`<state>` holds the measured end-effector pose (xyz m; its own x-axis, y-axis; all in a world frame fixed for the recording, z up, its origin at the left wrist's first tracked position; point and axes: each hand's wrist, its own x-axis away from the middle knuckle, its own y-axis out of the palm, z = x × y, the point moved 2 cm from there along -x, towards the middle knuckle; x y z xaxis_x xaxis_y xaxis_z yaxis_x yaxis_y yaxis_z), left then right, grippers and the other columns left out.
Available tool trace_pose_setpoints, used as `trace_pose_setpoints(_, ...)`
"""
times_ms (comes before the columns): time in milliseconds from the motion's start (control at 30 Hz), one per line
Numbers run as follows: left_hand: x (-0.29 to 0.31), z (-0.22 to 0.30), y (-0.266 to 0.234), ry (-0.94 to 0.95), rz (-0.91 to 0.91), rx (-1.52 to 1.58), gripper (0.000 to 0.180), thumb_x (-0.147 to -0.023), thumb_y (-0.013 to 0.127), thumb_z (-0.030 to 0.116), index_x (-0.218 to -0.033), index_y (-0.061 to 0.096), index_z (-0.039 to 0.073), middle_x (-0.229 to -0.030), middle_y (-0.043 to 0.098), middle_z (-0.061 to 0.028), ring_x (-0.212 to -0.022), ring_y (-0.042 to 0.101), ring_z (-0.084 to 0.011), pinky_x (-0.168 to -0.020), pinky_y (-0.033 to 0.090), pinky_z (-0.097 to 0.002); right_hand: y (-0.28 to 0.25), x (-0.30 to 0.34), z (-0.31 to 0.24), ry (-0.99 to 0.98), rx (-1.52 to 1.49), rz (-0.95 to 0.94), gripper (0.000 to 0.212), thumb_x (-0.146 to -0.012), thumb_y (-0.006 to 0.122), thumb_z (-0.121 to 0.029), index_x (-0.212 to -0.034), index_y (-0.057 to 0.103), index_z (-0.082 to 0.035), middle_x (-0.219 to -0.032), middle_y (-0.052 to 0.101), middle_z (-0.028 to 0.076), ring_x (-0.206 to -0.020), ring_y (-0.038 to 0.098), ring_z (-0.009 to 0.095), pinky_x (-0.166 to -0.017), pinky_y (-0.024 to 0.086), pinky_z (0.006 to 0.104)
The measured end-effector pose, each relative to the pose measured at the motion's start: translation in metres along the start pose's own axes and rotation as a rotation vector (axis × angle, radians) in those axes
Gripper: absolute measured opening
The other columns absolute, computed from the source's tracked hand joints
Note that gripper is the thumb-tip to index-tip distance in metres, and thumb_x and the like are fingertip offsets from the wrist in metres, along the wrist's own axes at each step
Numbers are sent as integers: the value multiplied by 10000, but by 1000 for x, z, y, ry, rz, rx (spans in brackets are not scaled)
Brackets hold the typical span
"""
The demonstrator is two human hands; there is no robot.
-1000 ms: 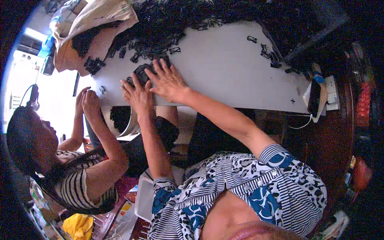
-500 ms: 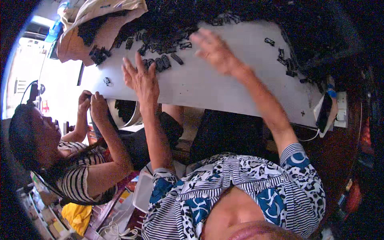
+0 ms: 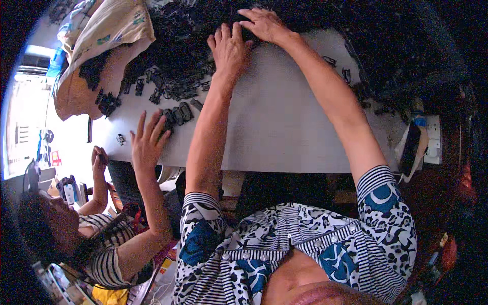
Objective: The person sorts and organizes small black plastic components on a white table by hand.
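Both my hands reach to the far side of the white table [image 3: 290, 122], at the edge of a big dark heap [image 3: 188, 35] of small black plastic pieces. My left hand [image 3: 230, 53] lies palm down with its fingers stretched out into the heap's near edge. Just right of it, my right hand [image 3: 265, 25] points leftward over the heap, fingers extended and apart. No piece shows in either hand, though the fingertips blend into the dark heap. Left of my left forearm, several oblong black pieces [image 3: 178, 115] lie side by side in a row.
At left a person in a striped top reaches one hand [image 3: 147, 140] toward the row; the other hand [image 3: 100, 158] pinches a small dark thing. A tan sack [image 3: 109, 40] spills black pieces at back left. A phone [image 3: 409, 150] and white power strip [image 3: 433, 140] are at right.
My two hands have moved farther out and closer together, onto the heap's edge. The person at left has raised one hand toward the row. The view has shifted.
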<state>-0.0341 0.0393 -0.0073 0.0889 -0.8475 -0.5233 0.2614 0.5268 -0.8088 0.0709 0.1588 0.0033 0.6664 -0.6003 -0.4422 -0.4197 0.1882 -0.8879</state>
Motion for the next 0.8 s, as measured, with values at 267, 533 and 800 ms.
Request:
trace_pose_setpoints(267, 60, 3, -18, 60, -97, -11, 665, -805, 658, 257, -1362, 354, 58, -1403, 375, -191, -1326, 307, -366, -1065, 219, -533, -20, 79, -49, 0, -82, -39, 622, -862, 604, -271, -1416, 341, -164, -1307, 496, 140, -1197, 467, 328, -1022, 348, 442)
trace_pose_setpoints(533, 90, -8, -45, 95, -56, 141, 547, -739, 605, 24, -1267, 559, 157, -1352, 461, -160, -1286, 372, -325, -1075, 212, -461, -61, 120, -54, -202, -255, -74, 604, -831, 630, -301, -1368, 419, -122, -1201, 528, 156, -1126, 495, 337, -965, 400, 414)
trace_pose_setpoints(800, 95, 11, -58, -9, 63, 203, 506, -724, 640, 26, -1212, 588, 148, -1329, 483, -137, -1256, 393, -323, -1049, 247, -456, -71, 133, 36, 53, -105, 77, 336, -808, 594, -98, -1142, 611, -69, -1124, 578, 81, -1077, 532, 270, -951, 407, 377)
